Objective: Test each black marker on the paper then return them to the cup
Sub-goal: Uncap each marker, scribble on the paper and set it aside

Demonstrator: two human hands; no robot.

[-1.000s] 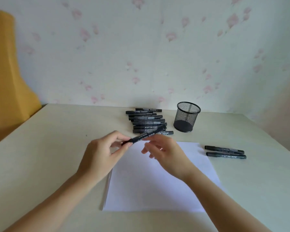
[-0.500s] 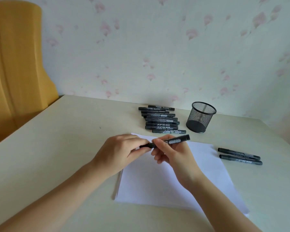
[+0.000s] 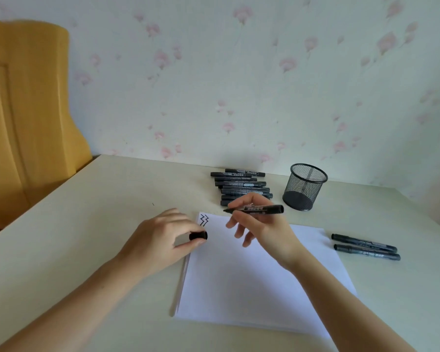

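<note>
My right hand (image 3: 262, 224) holds an uncapped black marker (image 3: 259, 209) level above the far left corner of the white paper (image 3: 252, 283), its tip pointing left. My left hand (image 3: 163, 240) pinches the marker's black cap (image 3: 198, 235) at the paper's left edge. Two zigzag marks (image 3: 203, 220) show in the paper's far left corner. A row of several black markers (image 3: 241, 185) lies behind my hands. The black mesh cup (image 3: 304, 186) stands to their right, with no marker visible in it. Two more markers (image 3: 365, 248) lie right of the paper.
The cream table (image 3: 87, 237) meets a flowered wall at the back. A yellow wooden panel (image 3: 23, 118) stands beyond the table's left edge. The paper is a thin stack near the front middle.
The cap has come off the marker: my left hand now holds it apart to the left, while my right hand keeps the marker body. The view has shifted.
</note>
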